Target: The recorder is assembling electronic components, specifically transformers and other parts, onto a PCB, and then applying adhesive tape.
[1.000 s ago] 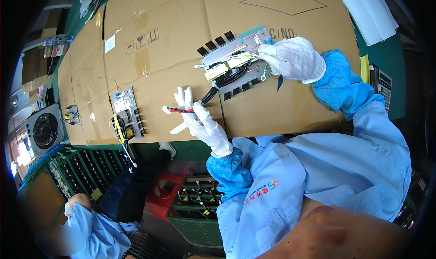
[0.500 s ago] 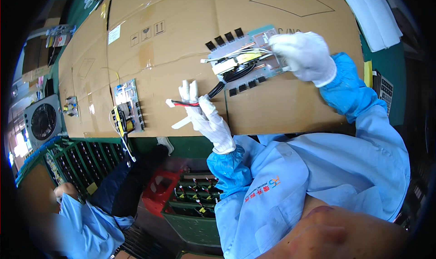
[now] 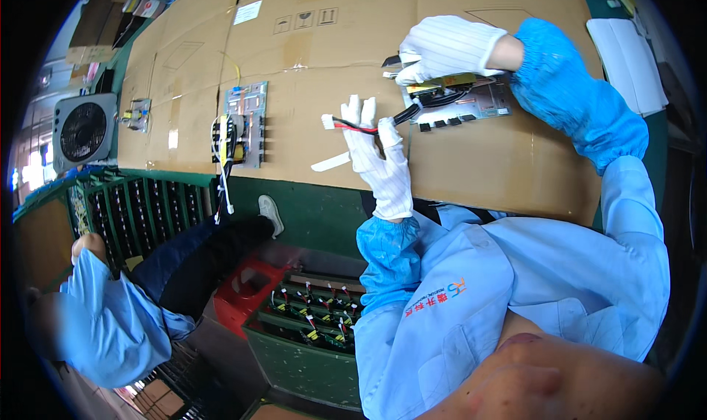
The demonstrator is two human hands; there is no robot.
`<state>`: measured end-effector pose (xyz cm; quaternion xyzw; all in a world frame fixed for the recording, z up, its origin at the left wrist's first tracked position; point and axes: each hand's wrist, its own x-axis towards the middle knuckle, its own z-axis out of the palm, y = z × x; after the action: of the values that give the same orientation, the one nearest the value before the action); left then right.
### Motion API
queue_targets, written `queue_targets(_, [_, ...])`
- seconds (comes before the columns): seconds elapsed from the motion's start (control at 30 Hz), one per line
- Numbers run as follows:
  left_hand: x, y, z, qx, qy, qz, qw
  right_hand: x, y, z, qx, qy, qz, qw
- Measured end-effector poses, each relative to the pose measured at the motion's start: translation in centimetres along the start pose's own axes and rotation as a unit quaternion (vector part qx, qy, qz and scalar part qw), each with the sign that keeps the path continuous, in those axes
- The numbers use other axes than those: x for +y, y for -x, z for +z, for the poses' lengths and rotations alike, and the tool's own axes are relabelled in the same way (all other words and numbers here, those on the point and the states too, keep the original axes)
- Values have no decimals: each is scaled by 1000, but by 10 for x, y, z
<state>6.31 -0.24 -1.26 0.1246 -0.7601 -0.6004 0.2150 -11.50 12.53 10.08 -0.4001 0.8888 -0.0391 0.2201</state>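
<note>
A circuit board [image 3: 490, 102] with black heat sinks, yellow-wrapped parts and a black cable bundle [image 3: 442, 98] lies on the cardboard-covered table. My left hand [image 3: 379, 162], in a white striped glove, holds the end of that bundle, red and black wires [image 3: 357, 127] ending in a white connector [image 3: 328, 122]. The wires run across its fingers, under the thumb. A flat white strip [image 3: 331, 162] sticks out beside this hand. My right hand [image 3: 449, 46], also gloved, is closed over the board's far left part, beside a white connector tip [image 3: 390, 74]; its grip is hidden.
A second circuit board [image 3: 254, 121] with wires hanging over the table edge lies to the left, and a smaller board [image 3: 135, 116] farther left. A fan [image 3: 82, 131] stands beyond. Below are a red stool [image 3: 247, 291] and a green crate [image 3: 309, 354] of wired parts. A co-worker [image 3: 110, 320] sits at lower left.
My right hand has moved from the board's right end to its far left part. My left hand still holds the red and black wires. The whole view has shifted.
</note>
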Motion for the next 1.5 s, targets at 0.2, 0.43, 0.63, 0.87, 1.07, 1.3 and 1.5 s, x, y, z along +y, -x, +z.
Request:
queue_targets(0.2, [-6,-2,-1,29,-41,65,997,-6,-18,15,65,-1,-61,996])
queue_targets(0.43, [-5,-2,0,43,5,62,997,-19,35,-15,180,-190,-65,963])
queue_targets(0.63, [-13,1,-1,10,27,30,999,8,76,-2,269,-393,-158,865])
queue_targets(0.87, [-1,1,0,15,27,16,999,39,76,37,-38,-929,-216,297])
queue_targets(1.07, [-1,-2,-3,10,-69,28,997,37,83,47,-16,-964,-181,196])
queue_targets(1.3, [6,-4,0,35,81,-16,996,35,83,46,-28,-961,-190,202])
queue_targets(1.5, [37,-11,5,12,154,-3,988,46,85,50,-16,-947,-216,238])
